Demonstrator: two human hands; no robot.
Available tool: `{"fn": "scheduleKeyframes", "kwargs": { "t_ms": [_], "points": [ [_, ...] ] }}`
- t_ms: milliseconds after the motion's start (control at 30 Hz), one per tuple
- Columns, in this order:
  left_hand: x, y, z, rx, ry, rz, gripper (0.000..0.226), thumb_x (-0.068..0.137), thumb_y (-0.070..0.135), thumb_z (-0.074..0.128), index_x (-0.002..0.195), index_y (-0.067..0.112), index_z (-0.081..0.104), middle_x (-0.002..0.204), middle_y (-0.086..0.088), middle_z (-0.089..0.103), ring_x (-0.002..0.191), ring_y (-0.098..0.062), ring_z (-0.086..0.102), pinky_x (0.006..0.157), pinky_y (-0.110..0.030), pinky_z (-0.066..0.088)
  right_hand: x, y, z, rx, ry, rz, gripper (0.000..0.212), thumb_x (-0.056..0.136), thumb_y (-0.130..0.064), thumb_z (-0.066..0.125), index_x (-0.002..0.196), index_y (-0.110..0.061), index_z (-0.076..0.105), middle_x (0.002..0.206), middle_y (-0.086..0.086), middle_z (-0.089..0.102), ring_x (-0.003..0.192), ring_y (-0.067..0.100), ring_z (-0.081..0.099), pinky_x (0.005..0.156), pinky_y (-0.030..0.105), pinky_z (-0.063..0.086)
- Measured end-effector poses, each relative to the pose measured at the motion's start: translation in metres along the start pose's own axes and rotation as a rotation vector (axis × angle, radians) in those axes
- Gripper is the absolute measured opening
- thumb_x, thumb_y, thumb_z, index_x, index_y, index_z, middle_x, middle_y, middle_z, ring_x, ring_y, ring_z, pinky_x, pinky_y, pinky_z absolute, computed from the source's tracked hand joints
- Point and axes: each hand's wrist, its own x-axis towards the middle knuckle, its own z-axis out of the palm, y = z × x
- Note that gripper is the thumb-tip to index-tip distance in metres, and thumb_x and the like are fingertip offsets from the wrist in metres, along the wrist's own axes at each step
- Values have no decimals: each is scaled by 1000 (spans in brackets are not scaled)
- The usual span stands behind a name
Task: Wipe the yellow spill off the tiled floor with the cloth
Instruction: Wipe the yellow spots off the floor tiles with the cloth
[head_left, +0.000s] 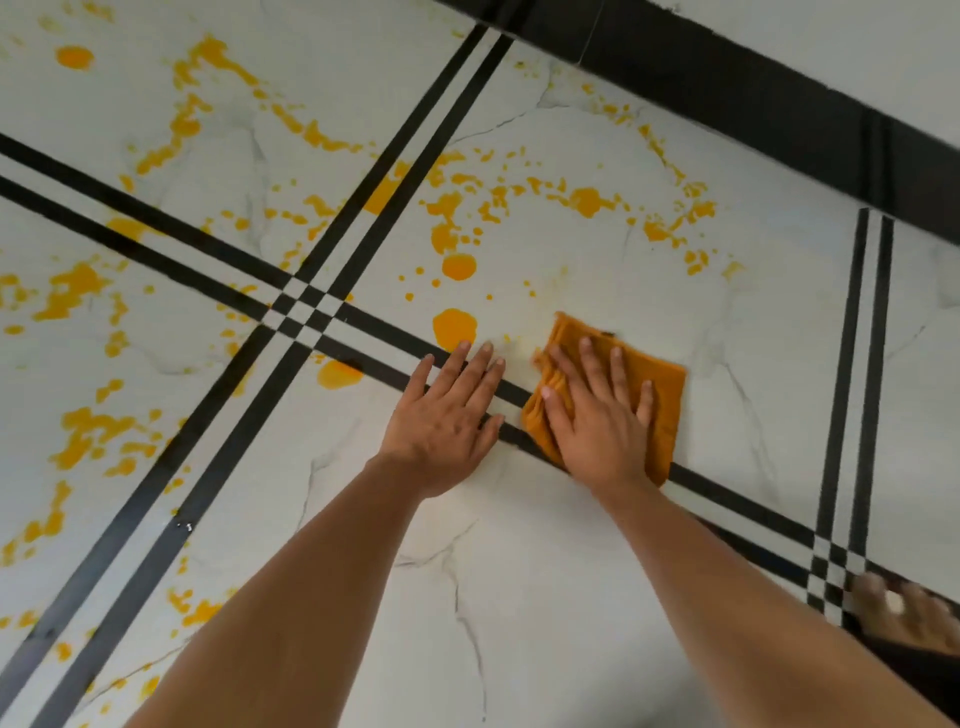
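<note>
Yellow spill (454, 327) lies in blobs and splatters across the white marble-look tiled floor (545, 597), mostly to the left and ahead of my hands. An orange folded cloth (662, 395) lies flat on the floor across a black stripe. My right hand (597, 415) presses on it with fingers spread and straight. My left hand (447, 421) rests flat on the bare floor just left of the cloth, fingertips close to a large yellow blob. A faint yellowish smear shows between the two hands.
Black double stripes (306, 312) cross the tiles and meet left of my hands. A black skirting band (753, 104) runs along the wall at top right. A bare foot (904, 613) shows at the lower right edge.
</note>
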Motion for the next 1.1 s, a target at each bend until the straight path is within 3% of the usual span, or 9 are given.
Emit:
{"fn": "scheduleKeyframes", "kwargs": {
  "t_ms": [100,267,433,533,633,733,800,967,1100],
  "points": [
    [25,18,-1,24,2,-32,66,86,48,-13,146,21,-15,156,2,-14,140,-16,-20,113,-39,-10,34,4,-2,5,5,107,60,88,-59,10,145,-43,20,157,-8,13,145,25,7,111,59,8],
    [90,53,-11,-105,54,-246,59,97,46,3,148,20,-10,157,2,-12,142,-17,-16,113,-40,-9,80,63,-13,-121,-24,-489,53,91,-56,24,142,-40,30,152,-5,31,140,26,27,105,61,26],
    [145,66,-12,-160,77,-417,59,97,47,6,147,21,-10,157,2,-12,143,-15,-15,114,-38,-8,151,92,-27,-94,-32,-488,54,92,-58,19,143,-43,25,153,-8,26,142,24,21,107,58,20],
    [179,77,-13,-161,152,-481,69,87,51,-7,148,21,-5,158,2,-4,144,-16,-8,114,-38,-5,201,107,-36,-110,-56,-510,56,90,-60,14,144,-46,19,155,-11,19,144,21,13,110,57,13],
    [207,95,-14,-166,157,-500,75,82,52,-10,149,20,-1,158,2,1,144,-17,-4,114,-39,-1,227,116,-38,-53,-37,-345,54,92,-60,17,144,-46,15,157,-11,13,145,21,8,111,57,7],
    [226,106,-13,-178,163,-526,70,88,49,4,148,16,17,155,-3,19,143,-21,14,113,-43,12,193,135,-29,14,77,-184,56,91,-57,22,143,-38,30,153,-3,28,142,29,22,107,62,17],
    [235,107,-11,-170,196,-546,64,92,46,16,143,12,32,149,-7,35,138,-25,29,109,-46,24,176,147,-26,-2,68,-185,57,90,-56,25,142,-35,36,151,0,33,139,32,27,105,63,19],
    [252,107,-7,-156,190,-584,71,87,51,1,149,18,11,157,0,11,144,-19,7,114,-41,6,265,131,-42,-24,-2,-305,56,93,-57,21,146,-39,21,156,-5,18,144,28,10,110,59,8],
    [264,111,-6,-180,266,-663,67,90,48,11,147,14,24,154,-5,23,142,-23,19,112,-45,16,227,155,-39,63,100,-296,62,89,-55,30,143,-25,36,147,3,40,139,27,29,110,55,19]
  ]
}}
